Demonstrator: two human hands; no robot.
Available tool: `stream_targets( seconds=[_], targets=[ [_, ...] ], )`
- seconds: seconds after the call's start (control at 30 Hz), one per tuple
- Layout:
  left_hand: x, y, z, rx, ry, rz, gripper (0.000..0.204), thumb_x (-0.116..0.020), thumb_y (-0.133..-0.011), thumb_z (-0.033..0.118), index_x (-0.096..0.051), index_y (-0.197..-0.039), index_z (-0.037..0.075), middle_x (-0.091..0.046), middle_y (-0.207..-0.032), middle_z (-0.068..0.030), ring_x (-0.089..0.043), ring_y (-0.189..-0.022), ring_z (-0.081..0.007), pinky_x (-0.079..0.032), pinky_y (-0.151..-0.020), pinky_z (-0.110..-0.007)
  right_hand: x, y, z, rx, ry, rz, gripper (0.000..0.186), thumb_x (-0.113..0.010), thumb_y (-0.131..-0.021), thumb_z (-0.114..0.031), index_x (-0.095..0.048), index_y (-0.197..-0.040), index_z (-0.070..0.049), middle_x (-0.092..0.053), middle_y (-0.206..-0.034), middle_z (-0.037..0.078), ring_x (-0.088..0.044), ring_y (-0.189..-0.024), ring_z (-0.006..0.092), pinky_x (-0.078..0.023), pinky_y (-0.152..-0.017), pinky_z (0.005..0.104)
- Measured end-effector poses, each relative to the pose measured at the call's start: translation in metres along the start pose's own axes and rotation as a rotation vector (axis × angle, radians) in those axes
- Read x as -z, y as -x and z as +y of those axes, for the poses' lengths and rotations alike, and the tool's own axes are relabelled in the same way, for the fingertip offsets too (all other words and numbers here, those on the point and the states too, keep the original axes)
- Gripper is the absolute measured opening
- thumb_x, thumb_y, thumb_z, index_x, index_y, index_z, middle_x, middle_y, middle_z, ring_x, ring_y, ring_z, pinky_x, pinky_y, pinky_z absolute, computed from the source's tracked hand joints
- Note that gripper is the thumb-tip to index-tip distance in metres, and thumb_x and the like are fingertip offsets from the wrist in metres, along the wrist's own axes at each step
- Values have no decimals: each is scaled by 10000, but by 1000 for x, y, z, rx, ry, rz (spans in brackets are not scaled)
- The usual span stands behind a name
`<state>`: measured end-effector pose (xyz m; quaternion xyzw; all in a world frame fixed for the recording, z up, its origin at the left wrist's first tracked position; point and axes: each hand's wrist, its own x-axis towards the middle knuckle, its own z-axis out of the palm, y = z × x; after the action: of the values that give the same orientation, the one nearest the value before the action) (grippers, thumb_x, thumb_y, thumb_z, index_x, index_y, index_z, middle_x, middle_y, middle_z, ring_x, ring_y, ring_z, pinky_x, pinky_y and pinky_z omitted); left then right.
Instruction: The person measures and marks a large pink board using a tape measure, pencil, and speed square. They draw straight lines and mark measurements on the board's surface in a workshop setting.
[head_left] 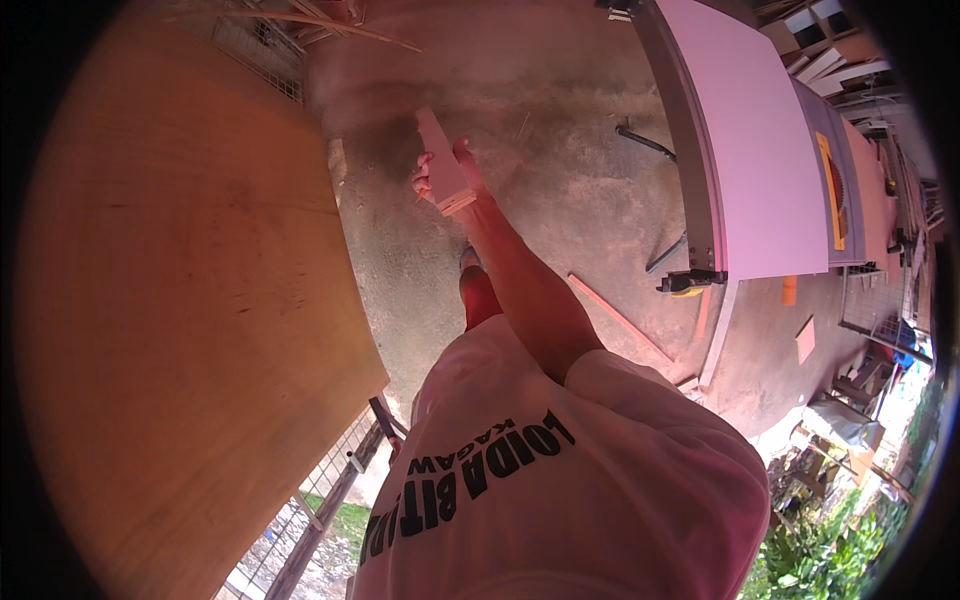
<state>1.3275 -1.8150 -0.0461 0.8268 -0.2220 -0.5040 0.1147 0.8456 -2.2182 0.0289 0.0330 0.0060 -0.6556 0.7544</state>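
My right hand (440,170) is stretched out ahead of me over the concrete floor. It is shut on a small pale rectangular offcut of board (441,165), which sticks up and away from the fingers. My thumb lies along the offcut's right side and my fingers wrap its left edge. My left hand is out of the picture. My white printed shirt (560,500) fills the lower middle, and one leg (478,295) shows below the arm.
A large plywood sheet (180,300) fills the left side. At the right stands a table saw (835,190) with a wide pale board (750,150) lying on it. Thin wood strips (620,318) lie on the floor (560,120). Wire mesh fencing (320,490) runs at lower left.
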Motion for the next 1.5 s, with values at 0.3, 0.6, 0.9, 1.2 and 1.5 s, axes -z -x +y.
stream_targets(
  seconds=[0.3,0.6,0.9,1.2,1.5],
  targets=[
    [-37,-62,273,-42,-156,-104,674,-425,-1040,754,-541,-827,125,-413,-593,5,-442,-493,-122,-337,-464,-320,-76,-193,-135,277,-177,125,732,-226,-1079,-713,-605,-1238,-108,-642,-849,72,-489,-685,187,-389,-648,327],
    [-138,-211,547,-150,-385,-295,674,-418,-1050,741,-546,-828,117,-422,-600,0,-462,-509,-132,-359,-482,-332,-87,-356,-335,395,162,105,580,-392,-1090,-662,-561,-1185,-115,-606,-830,46,-496,-663,178,-428,-615,332],
    [-273,-336,933,-475,-671,-519,689,-398,-1080,690,-565,-849,63,-462,-631,-29,-509,-580,-179,-421,-559,-374,-170,-408,-522,852,739,605,348,-632,-1060,-334,-523,-1255,-68,-627,-891,28,-630,-785,121,-536,-699,315],
    [-628,-204,1293,-974,-1047,-473,711,-411,-1081,676,-602,-886,20,-507,-664,-59,-524,-632,-211,-442,-606,-408,-210,-384,-767,1536,1040,1203,355,-650,-1023,-211,-482,-1279,-30,-722,-1045,121,-682,-963,172,-534,-830,357],
    [-928,-8,1410,-1235,-1326,-513,729,-434,-1070,682,-634,-916,-2,-539,-687,-80,-523,-657,-227,-441,-625,-427,-287,-228,-963,1709,748,1945,321,-618,-1066,-353,-591,-1064,-33,-676,-790,239,-678,-744,470,-509,-656,517]
  ],
)
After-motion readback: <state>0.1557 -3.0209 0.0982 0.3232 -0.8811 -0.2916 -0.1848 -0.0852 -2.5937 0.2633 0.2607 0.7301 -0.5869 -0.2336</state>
